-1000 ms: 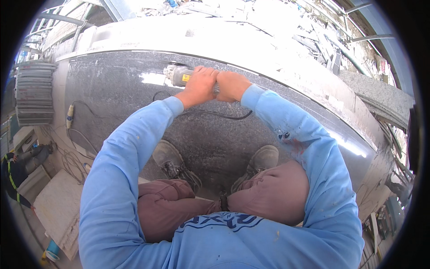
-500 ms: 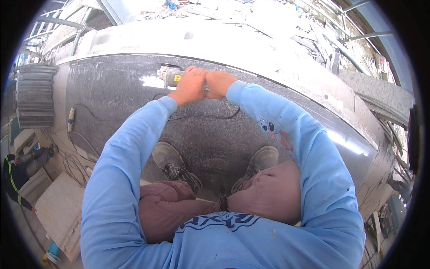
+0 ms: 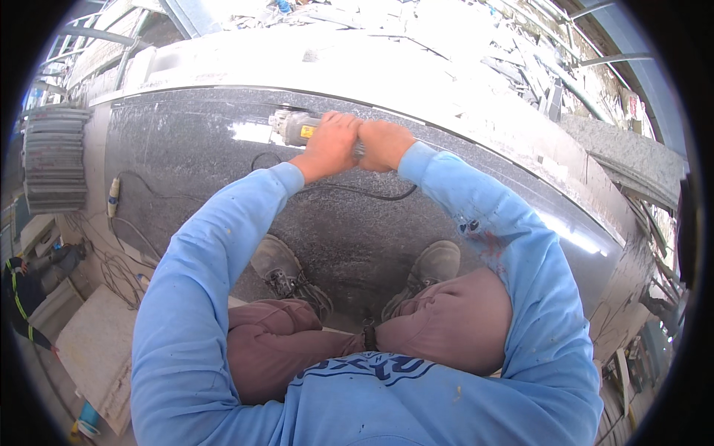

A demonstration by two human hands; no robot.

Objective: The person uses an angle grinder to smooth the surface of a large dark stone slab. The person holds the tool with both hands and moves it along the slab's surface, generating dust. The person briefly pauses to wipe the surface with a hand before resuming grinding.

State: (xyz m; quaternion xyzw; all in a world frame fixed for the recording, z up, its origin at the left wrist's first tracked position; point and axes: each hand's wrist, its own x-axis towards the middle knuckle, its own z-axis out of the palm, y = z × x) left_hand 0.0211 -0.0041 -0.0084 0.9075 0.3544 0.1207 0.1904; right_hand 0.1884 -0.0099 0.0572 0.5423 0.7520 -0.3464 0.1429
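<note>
Both my hands are wrapped round a grey angle grinder (image 3: 294,128) with a yellow label, near the far edge of a dark, dusty stone slab (image 3: 171,149). My left hand (image 3: 332,145) grips its body just behind the label. My right hand (image 3: 385,144) closes on the rear end, touching the left one. The grinder's head points left, and its disc is a thin dark line at the slab's far edge, too edge-on to tell whether it touches. A black power cord (image 3: 357,192) loops over the slab below my hands.
My boots (image 3: 437,266) stand on the slab. A cable connector (image 3: 114,195) lies at its left end, near tangled cables (image 3: 115,275). Grey stacked strips (image 3: 56,160) and a pale board (image 3: 97,349) are at left, with another person (image 3: 30,297) beyond. Bright rubble covers the far side.
The grinder and both hands have shifted a little to the right along the slab's far edge. My grip looks the same, and my boots stay in place.
</note>
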